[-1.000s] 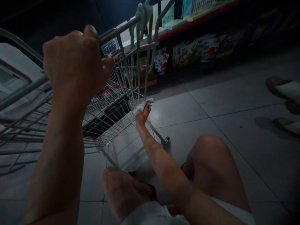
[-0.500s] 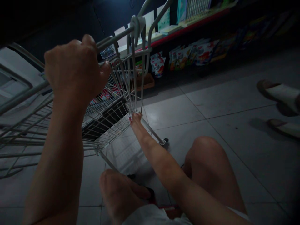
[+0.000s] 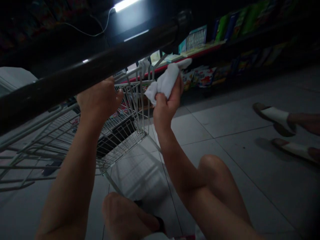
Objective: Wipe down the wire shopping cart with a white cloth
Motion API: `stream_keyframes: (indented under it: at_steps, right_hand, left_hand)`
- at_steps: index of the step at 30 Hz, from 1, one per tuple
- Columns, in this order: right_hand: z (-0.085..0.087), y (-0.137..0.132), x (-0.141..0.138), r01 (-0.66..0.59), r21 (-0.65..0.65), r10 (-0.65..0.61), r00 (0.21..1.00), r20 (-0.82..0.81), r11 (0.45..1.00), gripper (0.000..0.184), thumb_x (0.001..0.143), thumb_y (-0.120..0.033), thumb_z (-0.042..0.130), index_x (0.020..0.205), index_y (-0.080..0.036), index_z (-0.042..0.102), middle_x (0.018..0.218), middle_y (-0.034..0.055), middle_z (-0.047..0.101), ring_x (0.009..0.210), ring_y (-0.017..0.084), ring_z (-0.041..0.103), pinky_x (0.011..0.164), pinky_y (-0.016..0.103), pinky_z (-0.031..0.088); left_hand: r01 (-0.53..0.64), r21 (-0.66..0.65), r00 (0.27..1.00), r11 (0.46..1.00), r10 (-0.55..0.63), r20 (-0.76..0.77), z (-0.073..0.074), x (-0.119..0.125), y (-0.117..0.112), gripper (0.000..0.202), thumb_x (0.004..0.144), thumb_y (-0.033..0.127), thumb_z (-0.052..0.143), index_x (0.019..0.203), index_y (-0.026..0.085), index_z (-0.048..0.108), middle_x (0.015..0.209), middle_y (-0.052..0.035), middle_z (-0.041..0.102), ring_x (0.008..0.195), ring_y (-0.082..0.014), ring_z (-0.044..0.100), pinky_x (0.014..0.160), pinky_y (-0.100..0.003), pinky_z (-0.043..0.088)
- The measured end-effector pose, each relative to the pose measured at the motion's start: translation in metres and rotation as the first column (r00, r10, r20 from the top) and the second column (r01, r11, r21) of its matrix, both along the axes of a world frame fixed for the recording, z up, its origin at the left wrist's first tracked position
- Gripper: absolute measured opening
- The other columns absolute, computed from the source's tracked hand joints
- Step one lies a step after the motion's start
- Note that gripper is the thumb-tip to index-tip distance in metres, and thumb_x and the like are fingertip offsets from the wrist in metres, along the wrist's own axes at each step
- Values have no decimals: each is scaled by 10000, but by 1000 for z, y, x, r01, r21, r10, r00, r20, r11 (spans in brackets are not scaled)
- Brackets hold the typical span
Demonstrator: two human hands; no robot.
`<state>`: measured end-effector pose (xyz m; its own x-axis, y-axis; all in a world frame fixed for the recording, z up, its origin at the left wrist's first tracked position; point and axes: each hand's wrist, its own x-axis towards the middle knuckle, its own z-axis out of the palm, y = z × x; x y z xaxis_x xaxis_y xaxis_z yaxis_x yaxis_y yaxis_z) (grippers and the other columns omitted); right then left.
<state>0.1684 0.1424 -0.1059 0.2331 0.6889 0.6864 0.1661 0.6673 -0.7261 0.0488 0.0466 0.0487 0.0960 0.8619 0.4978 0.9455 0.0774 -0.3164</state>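
Fingers [image 3: 161, 99] of the right hand [image 3: 165, 111] fold together around a bunched white cloth [image 3: 166, 81], clamping its lower part against the palm while the upper part stands free. Raised level with the end of a wire shopping basket [image 3: 120, 136], the cloth lies just beside the basket's upright wires; whether it touches them cannot be told. Its long axis runs slantwise, from a lower-left fold up to a narrow tip pointing up and right toward a shelf of colourful packets [image 3: 200, 78]. The left hand [image 3: 98, 100] sits curled at the basket's top rim, half hidden behind a dark, blurred tube [image 3: 87, 73], so its grip is unclear. Below lie grey floor tiles [image 3: 225, 213], the right knee [image 3: 212, 170] and, well off to the right, another person's sandalled feet [image 3: 273, 115].
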Motion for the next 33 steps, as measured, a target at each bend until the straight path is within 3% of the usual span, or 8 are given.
stream_keyframes:
  at_steps: [5,9,14,17,21,26,29,33]
  right_hand:
    - [8,-1,0,278,27,-272,910,312,960,765,872,-78,405,1597,-240,220,1624,87,234,1547,345,141,1220,583,263]
    - [-2,-7,-15,229,3,-203,853,481,973,674,902,-75,404,1543,-285,378,1608,40,340,1507,330,239,1221,558,292]
    - [-56,-25,-10,87,-203,56,791,609,975,645,840,-45,451,1446,-253,526,1540,54,475,1389,268,438,1149,413,433]
    - [-72,-36,5,89,-269,52,879,474,959,628,771,-30,455,1372,-153,592,1439,125,558,1356,242,495,1176,386,404]
    - [-20,-43,26,276,38,-278,948,155,960,661,842,-103,397,1490,-215,452,1529,96,429,1462,279,349,1224,509,321]
    - [66,-33,24,208,165,-255,899,357,964,656,866,-71,379,1496,-240,452,1509,81,454,1410,340,367,1143,557,417]
    - [78,-38,17,250,109,-272,870,412,962,603,880,-58,362,1446,-190,522,1465,129,510,1276,355,489,1010,555,506]
    - [62,-56,29,189,-13,-153,832,533,982,449,817,-74,486,1190,-190,706,1302,125,626,1080,310,615,944,522,524]
  left_hand:
    - [26,2,999,1000,-26,45,0,-4,-2,490,925,466,462,1320,203,583,1266,-147,635,1230,-365,556,1005,-508,456]
    - [51,-7,997,999,-50,56,1,-8,-3,501,912,474,478,1330,220,591,1214,-148,664,1211,-371,560,1026,-538,437]
    - [48,-21,997,999,-47,55,2,-11,-5,510,903,469,478,1324,209,602,1226,-167,661,1198,-379,575,990,-533,460]
    - [59,-26,997,998,-58,49,1,-13,-6,536,893,463,492,1359,211,577,1258,-174,647,1203,-388,575,983,-535,460]
    - [55,-16,998,998,-55,37,1,-15,-9,516,889,462,503,1356,255,575,1248,-138,664,1186,-363,581,981,-506,463]
    - [68,-39,997,997,-69,-18,4,-15,-15,523,900,453,496,1370,235,564,1238,-139,675,1198,-357,579,1024,-502,436]
    - [69,-45,997,997,-71,-42,4,-17,-17,516,905,444,489,1363,221,569,1267,-157,660,1196,-366,581,1021,-511,436]
    - [60,-18,997,998,-61,-37,4,-19,-19,477,910,447,466,1287,198,620,1212,-171,679,1141,-372,610,988,-518,453]
